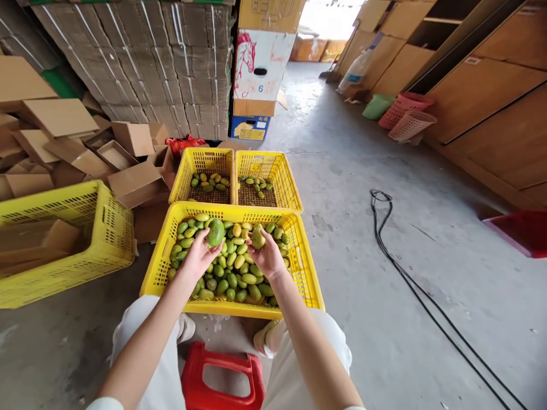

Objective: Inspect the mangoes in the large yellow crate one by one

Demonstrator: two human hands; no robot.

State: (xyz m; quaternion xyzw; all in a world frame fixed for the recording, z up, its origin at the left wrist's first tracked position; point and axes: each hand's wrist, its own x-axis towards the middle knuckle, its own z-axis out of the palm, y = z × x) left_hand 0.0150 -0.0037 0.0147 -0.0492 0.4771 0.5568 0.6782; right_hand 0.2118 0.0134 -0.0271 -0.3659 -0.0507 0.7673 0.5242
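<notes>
My left hand is closed around a large green mango with a small brown spot. A smaller, duller yellow-green mango is held in the fingers of my right hand. Both hands are raised above a big yellow plastic crate, whose floor is covered by many green and yellowish mangoes. Behind it, touching its far rim, stand two smaller yellow crates, a left one and a right one. Each has several mangoes lying at the bottom.
A red plastic stool is between my legs. At left, a yellow-green crate contains cardboard, beside a heap of open cartons. Bundled flat cardboard and stacked boxes rise behind. On the right floor lies a black cable.
</notes>
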